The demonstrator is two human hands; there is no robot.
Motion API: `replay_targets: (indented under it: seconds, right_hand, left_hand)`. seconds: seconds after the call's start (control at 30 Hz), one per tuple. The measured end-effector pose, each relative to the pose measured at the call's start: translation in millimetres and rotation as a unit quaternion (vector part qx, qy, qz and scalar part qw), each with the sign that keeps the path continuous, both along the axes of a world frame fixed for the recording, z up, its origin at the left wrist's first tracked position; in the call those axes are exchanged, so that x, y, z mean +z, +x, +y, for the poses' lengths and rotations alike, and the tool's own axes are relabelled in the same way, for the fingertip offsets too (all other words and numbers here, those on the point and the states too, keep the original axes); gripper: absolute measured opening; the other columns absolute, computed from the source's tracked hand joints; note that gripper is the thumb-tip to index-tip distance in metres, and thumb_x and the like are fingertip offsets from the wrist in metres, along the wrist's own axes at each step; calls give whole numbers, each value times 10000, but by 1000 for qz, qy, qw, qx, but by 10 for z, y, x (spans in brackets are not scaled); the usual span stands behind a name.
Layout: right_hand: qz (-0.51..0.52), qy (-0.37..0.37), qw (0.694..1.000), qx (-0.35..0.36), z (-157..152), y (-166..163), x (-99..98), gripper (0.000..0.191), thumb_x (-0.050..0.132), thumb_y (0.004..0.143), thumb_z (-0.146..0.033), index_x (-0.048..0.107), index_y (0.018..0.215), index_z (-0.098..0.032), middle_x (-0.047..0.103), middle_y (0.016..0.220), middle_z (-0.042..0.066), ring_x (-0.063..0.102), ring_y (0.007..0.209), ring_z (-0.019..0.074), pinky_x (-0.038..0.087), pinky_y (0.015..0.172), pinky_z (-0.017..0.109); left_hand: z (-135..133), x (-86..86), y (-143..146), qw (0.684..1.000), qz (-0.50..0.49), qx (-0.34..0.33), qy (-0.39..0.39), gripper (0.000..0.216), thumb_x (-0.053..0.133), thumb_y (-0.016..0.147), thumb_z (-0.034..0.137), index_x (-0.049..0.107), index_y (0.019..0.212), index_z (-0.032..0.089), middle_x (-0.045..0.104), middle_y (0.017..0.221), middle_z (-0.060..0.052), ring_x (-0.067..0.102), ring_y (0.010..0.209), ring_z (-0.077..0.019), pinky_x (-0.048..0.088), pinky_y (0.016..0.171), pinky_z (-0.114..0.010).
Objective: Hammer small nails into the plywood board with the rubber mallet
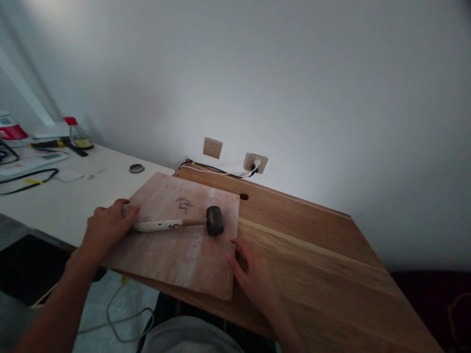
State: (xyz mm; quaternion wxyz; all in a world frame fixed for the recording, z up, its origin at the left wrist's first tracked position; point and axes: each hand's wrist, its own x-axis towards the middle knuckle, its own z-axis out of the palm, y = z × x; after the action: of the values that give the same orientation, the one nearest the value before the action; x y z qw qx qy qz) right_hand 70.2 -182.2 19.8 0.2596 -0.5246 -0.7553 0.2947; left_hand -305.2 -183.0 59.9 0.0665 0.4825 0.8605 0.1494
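Note:
A flat wooden board (pixel 184 267) lies across the two tabletops in front of me. On it rests a mallet (pixel 215 220) with a black head and a handle partly white, the head pointing right. Several small nails (pixel 183 203) lie in a loose pile behind the handle. My left hand (pixel 108 225) grips the board's left edge, its fingers bent close to the handle's end. At the right edge, my right hand (pixel 253 274) holds the board with thumb and fingertips against the side. Neither hand is lifting the mallet.
A brown wooden table (pixel 312 255) extends right; a white table (pixel 106 171) adjoins it left. A small round grey object (pixel 136 168), a red-capped bottle (pixel 78 132), a white remote (pixel 35 163) and cables stand or lie there. Cords run to a wall socket (pixel 255 163).

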Motion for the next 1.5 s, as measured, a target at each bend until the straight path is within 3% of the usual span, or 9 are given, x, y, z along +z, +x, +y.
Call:
replay_targets:
  seconds: [0.23, 0.37, 0.5, 0.67, 0.9, 1.03, 1.13, 1.33, 1.5]
  right_hand:
    - [-50, 99, 994, 3, 6, -49, -106, 411, 523, 1003, -429, 626, 1350, -232, 641, 1390, 143, 548, 1343, 341, 427, 1122, 586]
    - [-80, 133, 988, 4, -55, 118, -159, 388, 505, 1017, -418, 644, 1317, -216, 663, 1346, 155, 568, 1315, 342, 443, 1110, 589]
    - [-88, 169, 981, -35, -113, 536, -122, 332, 471, 1036, -409, 652, 1246, -227, 698, 1266, 134, 625, 1230, 311, 488, 1064, 559]
    - [-145, 190, 962, -134, -250, 1329, -142, 380, 443, 1023, -519, 657, 1130, -225, 748, 1080, 136, 712, 1030, 325, 562, 918, 538]
    - [-199, 183, 932, -242, -561, 2103, -193, 476, 418, 997, -597, 632, 1184, -215, 755, 1085, 154, 719, 1011, 364, 557, 887, 563]
    - [-148, 187, 926, -292, -709, 2006, -127, 500, 433, 990, -601, 655, 1186, -197, 731, 893, 115, 719, 787, 291, 589, 728, 431]
    - [-103, 102, 963, -228, -740, 1740, -2, 498, 429, 1018, -547, 636, 1308, -199, 657, 661, 13, 644, 546, 214, 538, 568, 325]
    - [-57, 0, 994, -97, -488, 1284, 257, 494, 422, 1040, -488, 600, 1420, -227, 730, 706, 27, 728, 697, 253, 538, 657, 328]
    - [-35, -23, 994, -97, -239, 1135, 202, 360, 440, 1041, -481, 691, 1049, -222, 754, 803, 55, 735, 757, 247, 493, 667, 309]
  left_hand:
    - [-57, 3, -59, 1000, -8, -4, 5, 561, 341, 942, 628, 613, 1203, 212, 723, 911, -102, 631, 1049, -427, 491, 877, -550]
    - [-88, 2, 107, 998, 34, -48, 1, 560, 296, 978, 590, 623, 1184, 183, 736, 975, -127, 651, 1031, -401, 508, 881, -524]
    - [-107, -33, 465, 994, 35, -100, -15, 581, 283, 986, 562, 623, 1214, 149, 741, 1054, -162, 681, 1012, -369, 511, 907, -484]
    - [-133, -130, 1003, 978, -33, -207, -15, 540, 330, 985, 567, 646, 1191, 181, 752, 1133, -136, 710, 1034, -329, 522, 895, -423]
    - [39, -85, 1592, 945, -41, -323, -25, 399, 381, 988, 405, 684, 1135, 191, 757, 1084, -132, 701, 992, -321, 515, 890, -458]
    - [319, 3, 1915, 904, 1, -426, 31, 328, 416, 984, 327, 702, 1057, 183, 730, 1081, -135, 639, 1083, -312, 477, 1000, -470]
    - [538, 37, 2220, 855, 5, -518, 29, 266, 467, 959, 256, 687, 1086, 178, 690, 1141, -129, 619, 1118, -292, 477, 1025, -458]
    - [912, -130, 2674, 787, -8, -617, 27, 382, 576, 846, 165, 620, 1225, 168, 577, 1287, -151, 567, 1220, -299, 454, 1076, -433]
    - [1153, -284, 2791, 773, -25, -633, 23, 304, 560, 838, 142, 616, 1135, 168, 578, 1236, -141, 584, 1171, -275, 478, 1027, -403]
